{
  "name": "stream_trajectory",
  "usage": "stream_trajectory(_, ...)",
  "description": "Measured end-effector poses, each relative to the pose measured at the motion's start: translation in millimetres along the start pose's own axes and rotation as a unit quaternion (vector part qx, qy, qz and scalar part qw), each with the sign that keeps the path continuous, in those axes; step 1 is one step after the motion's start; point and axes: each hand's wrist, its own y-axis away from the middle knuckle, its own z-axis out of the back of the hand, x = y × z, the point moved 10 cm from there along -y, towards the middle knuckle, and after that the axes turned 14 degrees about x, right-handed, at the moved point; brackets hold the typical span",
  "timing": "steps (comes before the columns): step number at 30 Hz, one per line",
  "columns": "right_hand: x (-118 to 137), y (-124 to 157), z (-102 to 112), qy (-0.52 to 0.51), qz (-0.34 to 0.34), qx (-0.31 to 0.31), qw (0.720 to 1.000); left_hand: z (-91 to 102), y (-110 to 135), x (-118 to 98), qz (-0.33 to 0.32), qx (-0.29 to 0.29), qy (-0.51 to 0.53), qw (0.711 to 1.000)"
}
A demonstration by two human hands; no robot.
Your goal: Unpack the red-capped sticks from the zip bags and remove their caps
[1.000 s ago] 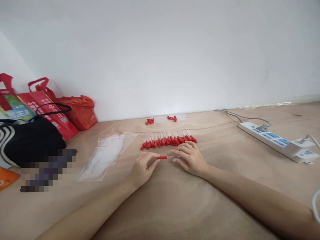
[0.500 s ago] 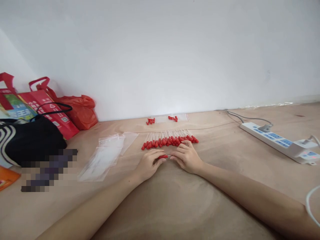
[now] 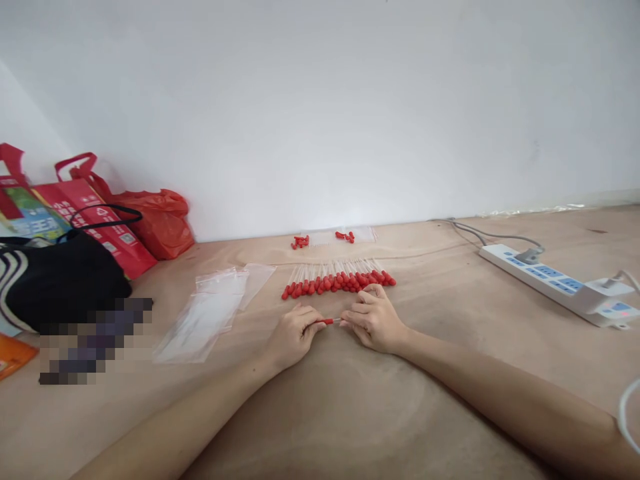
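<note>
Low over the table, my left hand (image 3: 294, 335) is closed on a red rubber bulb (image 3: 327, 321). My right hand (image 3: 374, 320) pinches a thin clear tube (image 3: 337, 321) whose end meets the bulb, so the two form one dropper held level between the hands. How deep the tube sits in the bulb is hidden by the fingers. Just beyond my hands lies a row of several droppers (image 3: 336, 283), red bulbs toward me and clear tubes pointing to the wall.
Loose red bulbs (image 3: 301, 242) and a small clear bag (image 3: 320, 236) lie near the wall. Clear plastic bags (image 3: 205, 320) are at left, with a black bag (image 3: 70, 280) and red shopping bags (image 3: 160, 220) behind. A white power strip (image 3: 555, 280) with cables lies at right.
My left fingers have drawn in around the bulb, and both hands have come slightly toward me. The bulb and tube stay in line between them.
</note>
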Motion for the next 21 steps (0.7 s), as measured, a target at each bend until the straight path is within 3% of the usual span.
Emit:
stream_trajectory(12, -1, 2, 1, -0.011, 0.006, -0.001, 1.000, -0.1, 1, 2, 0.004, 0.004, 0.018, 1.000)
stream_trajectory(21, -32, 14, -3, -0.081, -0.091, 0.011, 0.992, 19.0, 12, 20, 0.046, -0.059, 0.031, 0.997)
